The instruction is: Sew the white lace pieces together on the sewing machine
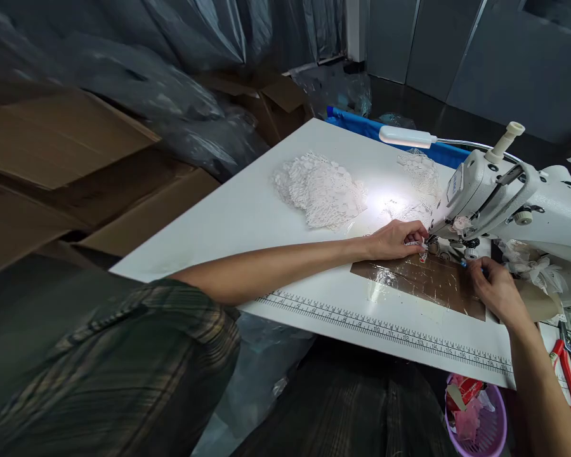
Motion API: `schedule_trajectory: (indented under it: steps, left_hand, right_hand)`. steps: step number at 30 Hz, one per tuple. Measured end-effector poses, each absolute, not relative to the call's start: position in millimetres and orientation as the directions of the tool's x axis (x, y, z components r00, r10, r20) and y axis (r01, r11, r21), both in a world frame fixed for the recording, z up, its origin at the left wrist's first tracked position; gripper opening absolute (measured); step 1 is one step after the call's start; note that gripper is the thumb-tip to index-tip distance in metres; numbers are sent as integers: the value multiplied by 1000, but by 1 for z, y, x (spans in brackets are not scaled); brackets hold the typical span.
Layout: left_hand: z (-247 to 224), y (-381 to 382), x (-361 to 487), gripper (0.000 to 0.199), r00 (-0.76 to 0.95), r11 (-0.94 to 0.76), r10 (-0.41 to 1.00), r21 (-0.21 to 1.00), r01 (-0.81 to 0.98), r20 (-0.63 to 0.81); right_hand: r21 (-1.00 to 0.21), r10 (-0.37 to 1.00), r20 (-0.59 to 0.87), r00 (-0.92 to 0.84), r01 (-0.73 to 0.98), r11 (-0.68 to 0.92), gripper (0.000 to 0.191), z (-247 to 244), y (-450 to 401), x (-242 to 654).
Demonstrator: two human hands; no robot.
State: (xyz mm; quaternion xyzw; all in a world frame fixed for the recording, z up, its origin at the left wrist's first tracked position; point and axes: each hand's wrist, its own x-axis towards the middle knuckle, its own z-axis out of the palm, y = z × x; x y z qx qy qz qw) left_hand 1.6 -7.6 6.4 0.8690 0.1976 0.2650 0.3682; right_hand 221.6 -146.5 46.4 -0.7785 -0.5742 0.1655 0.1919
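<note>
My left hand (396, 241) is beside the needle area of a white sewing machine (476, 190). Its thumb and fingers pinch a small white piece with red marks (423, 255), mostly hidden by the fingers; I cannot tell if it is a label or fabric. To the right of the needle, my right hand (495, 287) is closed on a thin tool with a blue part (463, 262), its exact kind too small to make out. Under both hands, a brown shiny sheet (409, 282) covers part of the white table (219, 222).
White lace (323, 193) is heaped left of the machine, with more lace (419, 171) behind. A lamp (408, 136) shines there. A printed ruler (361, 322) lines the front edge. Red-handled pliers (568, 374) lie right; a purple basket (497, 431) stands below. Cardboard boxes (57, 139) are left.
</note>
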Motion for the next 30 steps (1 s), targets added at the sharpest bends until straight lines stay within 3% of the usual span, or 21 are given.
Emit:
schedule_trajectory:
  steps: [2,4,7,11,15,22,30]
  left_hand:
    - [8,-7,3,33,782,-567,573,808,163,244]
    - [11,-6,3,39,796,-502,577,849,166,185]
    - [14,-4,3,45,804,-400,585,901,168,110]
    - [15,-1,3,47,817,-250,576,954,168,7]
    - [13,2,4,45,823,-185,568,973,137,-8]
    - [7,2,4,46,816,-235,576,966,107,50]
    - [5,-2,2,43,789,-454,591,878,152,169]
  right_hand:
    - [-634,983,-117,142,751,-184,43,41,-154,214]
    - [-650,995,-62,80,753,-101,42,34,-156,204]
    - [-483,992,-3,130,868,-115,41,28,-148,190]
    - [-190,977,-40,210,958,-213,41,29,-130,173]
    - [-98,966,-89,243,963,-251,37,33,-121,161]
    - [-83,985,-21,171,982,-172,34,27,-116,159]
    - [-126,968,213,136,986,-110,48,13,-110,158]
